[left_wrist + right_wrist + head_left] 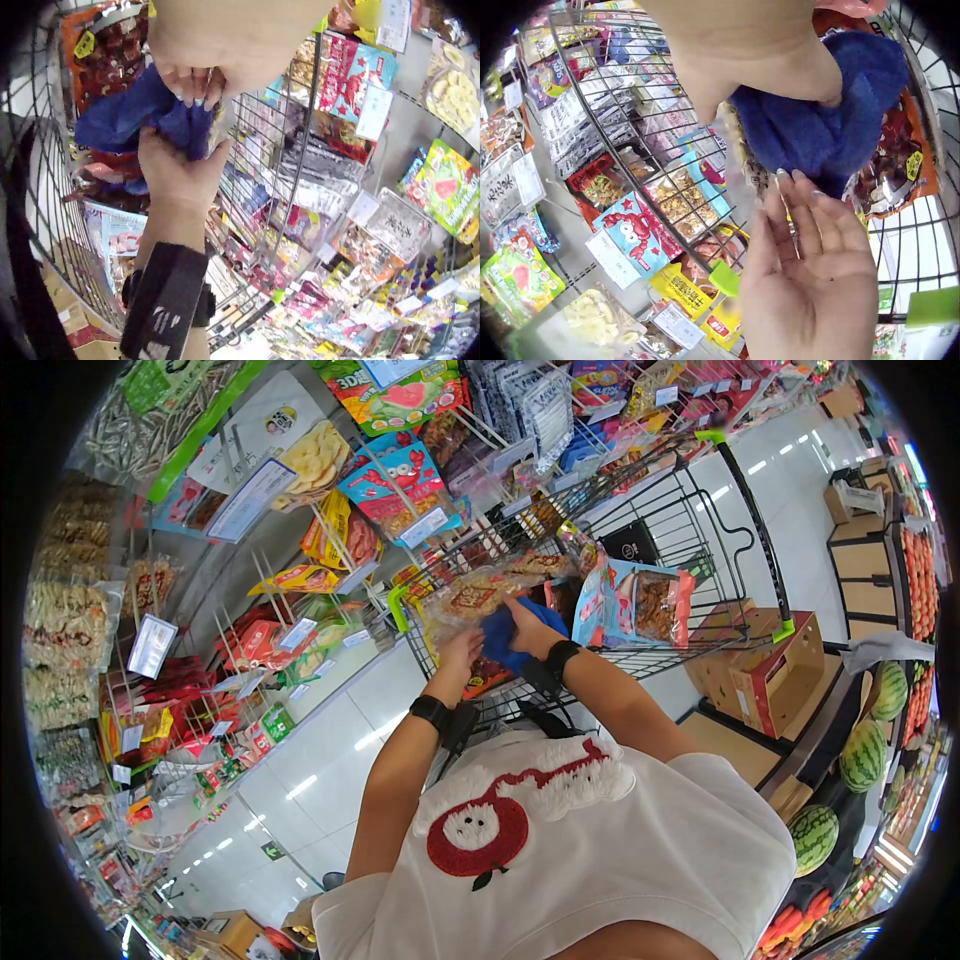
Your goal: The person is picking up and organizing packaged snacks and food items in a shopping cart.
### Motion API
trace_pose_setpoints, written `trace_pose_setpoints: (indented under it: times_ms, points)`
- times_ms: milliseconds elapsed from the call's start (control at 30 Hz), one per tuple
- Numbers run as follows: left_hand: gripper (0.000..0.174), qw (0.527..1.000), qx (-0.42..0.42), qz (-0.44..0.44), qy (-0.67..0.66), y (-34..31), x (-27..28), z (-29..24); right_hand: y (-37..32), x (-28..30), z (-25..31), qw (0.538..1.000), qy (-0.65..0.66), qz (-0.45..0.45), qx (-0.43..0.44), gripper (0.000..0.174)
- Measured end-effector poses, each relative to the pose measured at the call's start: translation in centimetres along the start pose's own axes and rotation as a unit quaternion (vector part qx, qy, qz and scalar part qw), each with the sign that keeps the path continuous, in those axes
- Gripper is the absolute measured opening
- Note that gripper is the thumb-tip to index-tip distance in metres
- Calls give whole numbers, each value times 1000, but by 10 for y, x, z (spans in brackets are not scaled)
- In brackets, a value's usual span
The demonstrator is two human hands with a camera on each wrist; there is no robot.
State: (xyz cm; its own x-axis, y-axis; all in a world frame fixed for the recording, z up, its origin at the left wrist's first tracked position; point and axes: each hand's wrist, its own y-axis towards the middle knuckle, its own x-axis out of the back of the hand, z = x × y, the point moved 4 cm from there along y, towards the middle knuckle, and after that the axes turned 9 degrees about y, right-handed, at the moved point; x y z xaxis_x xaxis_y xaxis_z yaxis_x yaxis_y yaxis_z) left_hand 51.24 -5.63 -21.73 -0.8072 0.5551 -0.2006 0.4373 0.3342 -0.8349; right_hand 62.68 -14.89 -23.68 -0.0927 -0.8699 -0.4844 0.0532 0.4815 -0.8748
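Both my hands are over a wire shopping cart (650, 495). My right hand (525, 622) (176, 176) (742, 52) grips a bunched blue cloth (505, 635) (120, 116) (817, 127). My left hand (462, 648) (191, 67) (810, 255) lies palm up with fairly straight fingers, its fingertips (795, 176) touching the cloth's edge. Both wrists carry black bands. Red and orange snack bags (889, 172) lie in the cart under the cloth. A clear snack pack (470, 598) sits just beyond my left hand.
A blue-and-pink snack bag (635, 605) leans in the cart. Peg racks of hanging snack packets (390, 480) fill the shelf on the left. Cardboard boxes (770, 670) and watermelons (862, 755) stand to the right. White tiled floor (330, 740) runs along the aisle.
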Motion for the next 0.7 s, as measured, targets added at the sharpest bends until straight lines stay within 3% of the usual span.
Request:
trace_pose_setpoints:
  times_ms: [167, 233, 267, 300, 367, 400, 500, 600, 700]
  points:
    - [21, 969, -127, 43, 206, -43, -29, -6, 17, 11, 15, 1000, -15, 14, 3, 25]
    - [23, 951, -176, 94, 236, -69, -48, -14, 9, 14, 23, 978, -139, 113, 103, 22]
    - [24, 946, -146, 176, 230, -68, -50, -9, 3, 15, 27, 976, -138, 125, 112, 21]
    - [25, 922, -169, 237, 256, -75, -52, -10, -3, 16, 30, 974, -136, 136, 121, 21]
    - [28, 859, -211, 354, 304, -97, -56, -17, -63, -7, 33, 995, -6, 81, 54, 21]
    - [33, 836, -157, 392, 351, -91, -45, -9, -95, -19, 33, 993, -8, 98, 69, 27]
    - [42, 847, 28, 318, 424, -59, 0, 7, -139, -17, 46, 980, -50, 141, 133, 29]
    - [49, 925, -35, 301, 231, -94, -10, -26, -186, -21, 60, 953, -115, 200, 199, 30]
    - [53, 900, 12, 435, -39, -135, -45, -62, -225, -33, 66, 918, -164, 235, 274, 33]
